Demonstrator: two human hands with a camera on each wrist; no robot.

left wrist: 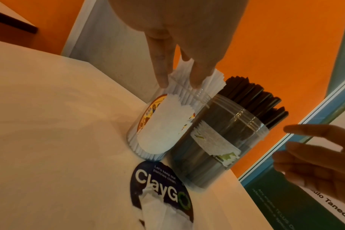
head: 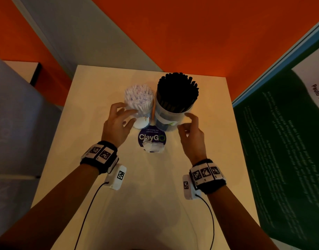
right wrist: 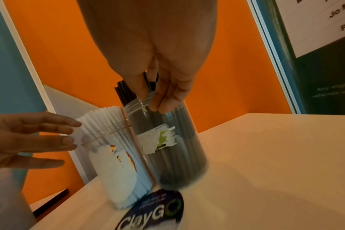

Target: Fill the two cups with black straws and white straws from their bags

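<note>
Two clear cups stand side by side at the back of the pale table (head: 104, 177). The left cup (head: 137, 117) is packed with white straws (head: 139, 94). The taller right cup (head: 170, 117) is packed with black straws (head: 178, 89). My left hand (head: 129, 114) hovers at the white cup's left side with spread, nearly straight fingers (left wrist: 163, 80) near its rim. My right hand (head: 184, 120) sits just right of the black cup, its fingers (left wrist: 305, 132) relaxed and a small gap away from the cup wall. Neither hand holds anything. No straw bags are in view.
A round dark ClayGo sticker (head: 152, 137) lies on the table in front of the cups, with a torn white patch (head: 153, 147) on its near edge. A green poster board (head: 281, 141) stands along the table's right side. An orange wall (head: 191, 33) is behind.
</note>
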